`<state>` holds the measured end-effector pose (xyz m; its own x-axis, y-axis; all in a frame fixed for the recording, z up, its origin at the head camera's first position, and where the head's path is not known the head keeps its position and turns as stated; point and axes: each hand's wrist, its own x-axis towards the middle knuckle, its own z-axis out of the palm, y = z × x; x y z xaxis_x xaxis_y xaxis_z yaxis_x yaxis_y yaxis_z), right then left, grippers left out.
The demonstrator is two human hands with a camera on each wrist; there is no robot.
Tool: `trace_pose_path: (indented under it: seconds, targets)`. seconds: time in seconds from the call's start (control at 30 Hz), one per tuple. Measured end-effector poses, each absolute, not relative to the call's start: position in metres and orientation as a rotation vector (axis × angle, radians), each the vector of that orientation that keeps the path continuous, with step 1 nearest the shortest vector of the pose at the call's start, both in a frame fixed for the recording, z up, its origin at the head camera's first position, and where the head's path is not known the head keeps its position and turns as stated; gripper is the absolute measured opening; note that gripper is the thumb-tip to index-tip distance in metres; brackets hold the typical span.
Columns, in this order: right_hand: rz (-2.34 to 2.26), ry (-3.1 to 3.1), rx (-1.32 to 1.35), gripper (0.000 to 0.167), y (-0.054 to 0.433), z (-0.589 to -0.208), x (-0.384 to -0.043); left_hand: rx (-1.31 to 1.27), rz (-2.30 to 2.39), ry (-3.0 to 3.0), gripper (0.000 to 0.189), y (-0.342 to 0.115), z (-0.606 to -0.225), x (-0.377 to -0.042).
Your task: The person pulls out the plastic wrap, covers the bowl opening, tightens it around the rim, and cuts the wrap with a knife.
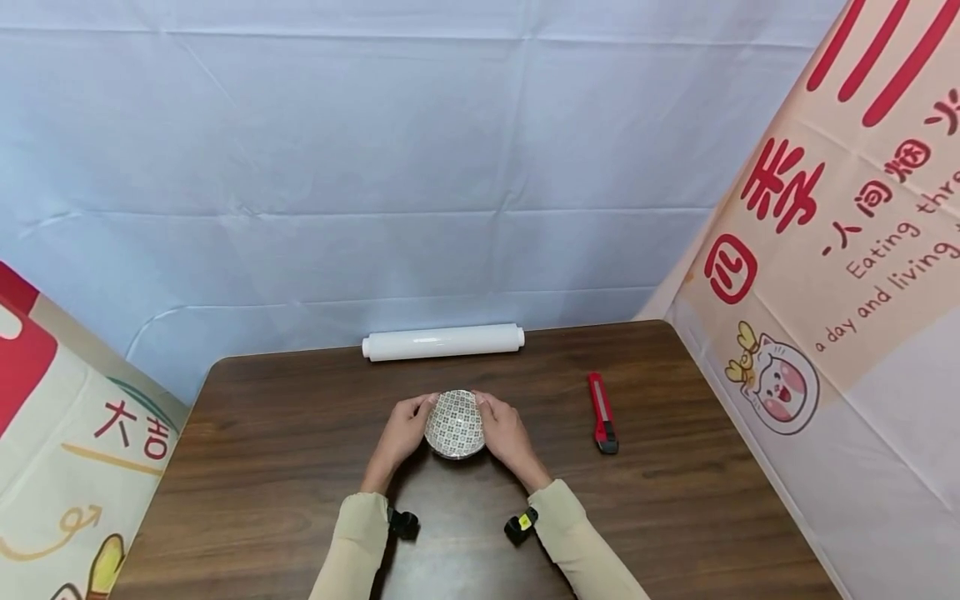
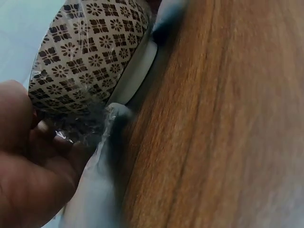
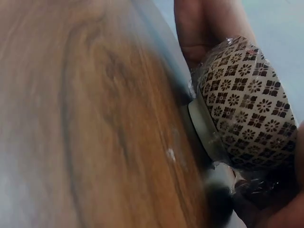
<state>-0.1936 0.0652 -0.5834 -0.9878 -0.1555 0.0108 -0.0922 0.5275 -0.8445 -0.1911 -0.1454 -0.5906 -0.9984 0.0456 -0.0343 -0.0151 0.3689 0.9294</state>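
A small bowl [image 1: 456, 423] with a dark floral pattern stands near the middle of the wooden table, between both hands. Its pale foot [image 2: 137, 71] is down at the tabletop in the wrist views. Clear plastic wrap [image 2: 88, 123] clings to the bowl's outside and bunches in creases near the foot. From the left side, my left hand [image 1: 406, 427] grips the rim, thumb along the top edge. My right hand [image 1: 508, 429] holds the opposite side the same way, its thumb also at the rim. Fingers beneath the bowl are partly hidden.
A white roll of plastic wrap [image 1: 442, 342] lies along the table's back edge. To the right of the bowl is a red utility knife [image 1: 602, 414] with a black end. A pale cloth backdrop [image 1: 360, 167] hangs behind the table, and printed cloths flank it.
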Motion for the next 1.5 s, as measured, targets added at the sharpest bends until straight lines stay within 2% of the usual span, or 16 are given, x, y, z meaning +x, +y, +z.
trace_pose_path:
  seconds: [0.17, 0.33, 0.5, 0.63, 0.9, 1.17, 1.5]
  targets:
    - [-1.465, 2.728, -0.188, 0.047, 0.063, -0.583, -0.192, -0.024, 1.773, 2.526, 0.042, -0.145, -0.590, -0.191]
    - [-1.429, 2.793, -0.160, 0.041, 0.061, -0.582, -0.192, -0.047, 1.751, 2.554, 0.039, -0.144, -0.588, -0.192]
    - [-1.417, 2.832, -0.105, 0.037, 0.058, -0.581, -0.194, -0.057, 1.729, 2.556, 0.046, -0.142, -0.586, -0.193]
    - [-1.420, 2.847, -0.071, 0.041, 0.054, -0.581, -0.193, -0.068, 1.692, 2.584, 0.051, -0.141, -0.583, -0.193]
    - [-1.411, 2.860, -0.088, 0.036, 0.053, -0.585, -0.187, -0.015, 1.563, 2.600, 0.052, -0.144, -0.581, -0.191]
    - [-1.414, 2.834, -0.083, 0.039, 0.054, -0.585, -0.187, 0.023, 1.505, 2.583, 0.045, -0.145, -0.578, -0.192]
    - [-1.395, 2.898, -0.045, 0.046, 0.053, -0.583, -0.184, 0.008, 1.461, 2.576, 0.055, -0.145, -0.577, -0.192]
